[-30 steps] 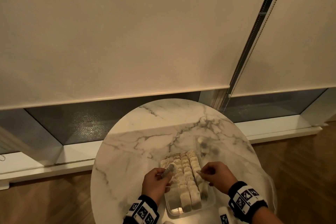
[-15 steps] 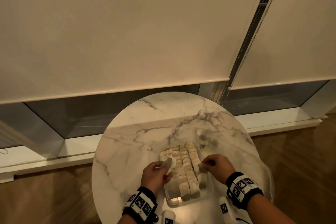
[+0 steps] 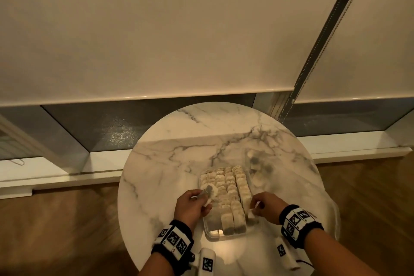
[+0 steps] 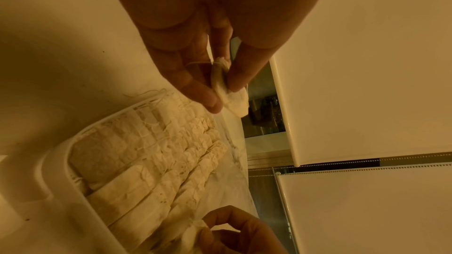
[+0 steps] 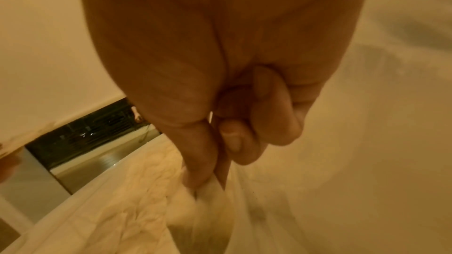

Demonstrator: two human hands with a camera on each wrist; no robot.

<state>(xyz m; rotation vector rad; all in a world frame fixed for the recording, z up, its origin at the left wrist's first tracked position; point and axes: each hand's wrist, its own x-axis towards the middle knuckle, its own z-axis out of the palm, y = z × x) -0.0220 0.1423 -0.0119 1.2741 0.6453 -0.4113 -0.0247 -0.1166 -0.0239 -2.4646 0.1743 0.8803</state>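
Note:
A clear plastic tray (image 3: 209, 234) packed with rows of tea bags (image 3: 228, 188) sits on the round marble table (image 3: 168, 163). My left hand (image 3: 201, 197) hovers over the tray's left side and pinches one pale tea bag (image 4: 232, 96) between thumb and fingers, its string trailing. At the tray's right edge, near its front corner, my right hand (image 3: 254, 208) pinches another tea bag (image 3: 251, 214). The right wrist view, blurred, shows thumb and forefinger closed on that white bag (image 5: 210, 190), the other fingers curled in.
A clear lid (image 3: 257, 163) lies behind the tray to the right. Roller blinds hang over the window beyond the table, with a bead chain (image 3: 313, 51) between them. A white sill and wooden floor surround the table. A small white device (image 3: 207, 260) hangs near the front edge.
My right hand has drawn back toward me along the tray's right row, pinching a tea bag. The left hand keeps hold of its tea bag. The view has tilted slightly.

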